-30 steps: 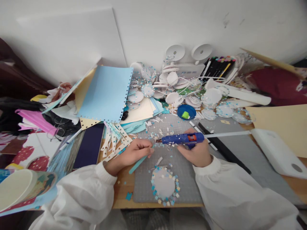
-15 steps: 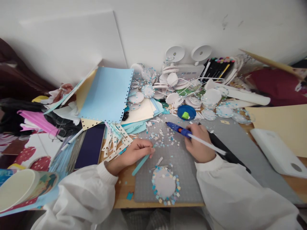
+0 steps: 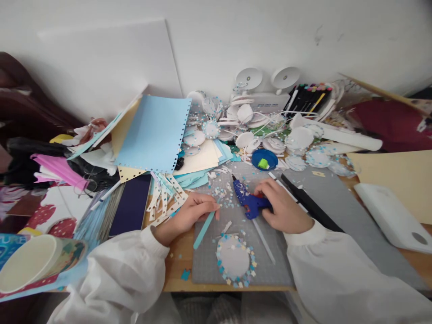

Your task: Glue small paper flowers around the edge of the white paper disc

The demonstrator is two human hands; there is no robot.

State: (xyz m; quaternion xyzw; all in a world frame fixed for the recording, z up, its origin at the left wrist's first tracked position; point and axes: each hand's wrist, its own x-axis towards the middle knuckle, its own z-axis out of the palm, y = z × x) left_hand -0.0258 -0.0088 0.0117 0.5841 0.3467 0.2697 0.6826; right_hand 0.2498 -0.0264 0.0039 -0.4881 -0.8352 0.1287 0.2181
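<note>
My left hand (image 3: 197, 210) is closed in a pinch over the mat. A flat teal strip (image 3: 204, 231) runs out below its fingers; the strip's upper end is hidden. My right hand (image 3: 281, 207) has its thumb and fingers around the handle of a blue hot glue gun (image 3: 245, 198). The gun lies low over the grey cutting mat (image 3: 205, 265), nozzle pointing away, with a glue stick (image 3: 265, 243) sticking out toward me. Close to me on the mat lies a white disc (image 3: 235, 257) ringed with small blue, white and cream stars. Loose stars (image 3: 224, 193) are scattered beyond it.
White star-trimmed discs (image 3: 245, 114) are heaped at the back, near a blue lid (image 3: 265, 155) holding a green piece. Blue punched paper (image 3: 153, 132) and a dark purple box (image 3: 130, 207) lie left. A paper cup (image 3: 37, 261) stands front left; a white device (image 3: 393, 216) lies right.
My right hand has turned the glue gun onto its side and lowered it toward the mat; its glue stick now points toward me. My left hand stays nearly in place.
</note>
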